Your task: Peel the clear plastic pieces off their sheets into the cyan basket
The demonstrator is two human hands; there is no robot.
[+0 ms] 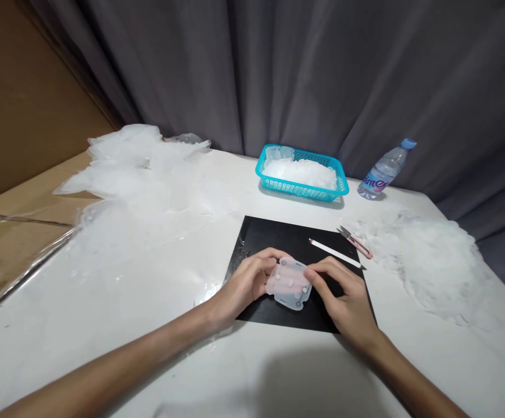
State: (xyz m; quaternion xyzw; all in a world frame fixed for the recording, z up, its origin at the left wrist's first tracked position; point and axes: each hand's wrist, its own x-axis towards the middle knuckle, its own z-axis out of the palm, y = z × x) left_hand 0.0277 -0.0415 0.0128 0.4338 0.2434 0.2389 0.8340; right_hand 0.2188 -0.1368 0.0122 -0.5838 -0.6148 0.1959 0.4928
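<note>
A translucent, whitish moulded piece (290, 283), roughly square with small holes and raised dots, is held above the black mat (274, 232). My left hand (252, 278) grips its left edge, and some of those fingers show faintly through from behind. At its right edge, my right hand (341, 290) pinches it between thumb and fingertips. Just beyond the right hand, a white pen-like craft knife (337, 253) lies across the mat. Pink-handled thread snips (355, 242) rest at the mat's upper right edge.
A turquoise basket (300, 191) with white translucent pieces stands at the back. Beside it is a water bottle (383, 171). A heap of thin white pieces (139, 162) covers the back left; another pile (439, 264) lies right. A grey curtain (252, 69) hangs behind the table.
</note>
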